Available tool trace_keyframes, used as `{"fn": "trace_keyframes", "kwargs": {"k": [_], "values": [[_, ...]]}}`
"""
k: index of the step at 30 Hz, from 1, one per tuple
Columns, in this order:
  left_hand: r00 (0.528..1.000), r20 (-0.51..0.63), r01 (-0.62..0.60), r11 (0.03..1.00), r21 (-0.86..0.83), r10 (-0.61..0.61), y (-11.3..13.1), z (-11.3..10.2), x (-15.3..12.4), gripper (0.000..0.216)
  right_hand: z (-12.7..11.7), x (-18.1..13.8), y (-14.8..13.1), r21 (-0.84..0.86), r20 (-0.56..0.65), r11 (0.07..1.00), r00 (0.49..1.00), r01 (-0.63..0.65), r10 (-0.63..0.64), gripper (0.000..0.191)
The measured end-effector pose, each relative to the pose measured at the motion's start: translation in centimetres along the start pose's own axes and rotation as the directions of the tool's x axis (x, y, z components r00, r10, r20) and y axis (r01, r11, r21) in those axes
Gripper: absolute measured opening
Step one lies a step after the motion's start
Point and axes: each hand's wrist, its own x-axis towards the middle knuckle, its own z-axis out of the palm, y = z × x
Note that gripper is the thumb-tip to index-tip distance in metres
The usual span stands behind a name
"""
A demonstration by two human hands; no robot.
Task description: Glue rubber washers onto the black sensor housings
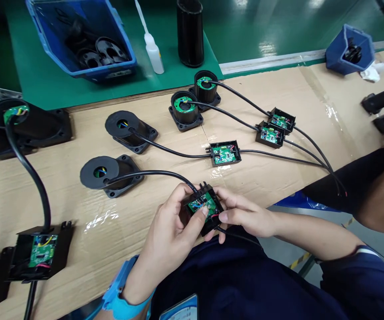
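Observation:
Both hands grip a small black box with a green circuit board (204,206) near the table's front edge. My left hand (172,231) wraps the box from the left, its thumb pressing on the board. My right hand (245,218) pinches the box's right side, fingers closed. A black cable (145,174) runs from the box to a round black housing (107,174) lying on the cardboard.
Three more black housings (129,129) wired to open boxes (225,153) lie across the cardboard-covered table (61,209). Another open box (41,251) sits at front left. A blue bin of black parts (85,38), a white squeeze bottle (153,49) and a black cylinder (190,31) stand behind.

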Motion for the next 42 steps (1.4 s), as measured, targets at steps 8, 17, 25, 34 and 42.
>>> {"fn": "trace_keyframes", "kwargs": {"k": [8, 17, 25, 34, 42], "values": [[0.999, -0.014, -0.04, 0.994, 0.098, 0.041, 0.0, 0.2, -0.1, 0.022, 0.8, 0.6, 0.4, -0.126, -0.107, 0.991, 0.993, 0.032, -0.045, 0.038], [0.991, -0.107, -0.075, 0.994, 0.083, 0.084, -1.2, 0.5, 0.3, 0.031, 0.1, -0.2, -0.2, -0.174, -0.09, 0.983, 0.995, -0.049, 0.033, 0.072], [0.999, 0.005, -0.038, 0.895, 0.445, 0.041, 0.1, -0.8, -0.6, 0.031, -2.0, -4.0, -1.2, -0.937, -0.119, 0.342, 0.847, 0.077, -0.518, 0.038], [0.868, -0.15, -0.054, 0.391, 0.919, 0.472, -0.6, -12.9, 0.5, 0.093, -2.0, -2.7, 0.8, -0.998, 0.045, -0.062, 0.666, -0.002, -0.744, 0.036], [0.947, -0.088, -0.032, 0.364, 0.931, 0.309, -0.5, -13.7, 4.4, 0.077, -2.6, -0.8, -0.2, -0.986, -0.163, 0.082, 0.717, -0.146, -0.677, 0.026]]}}
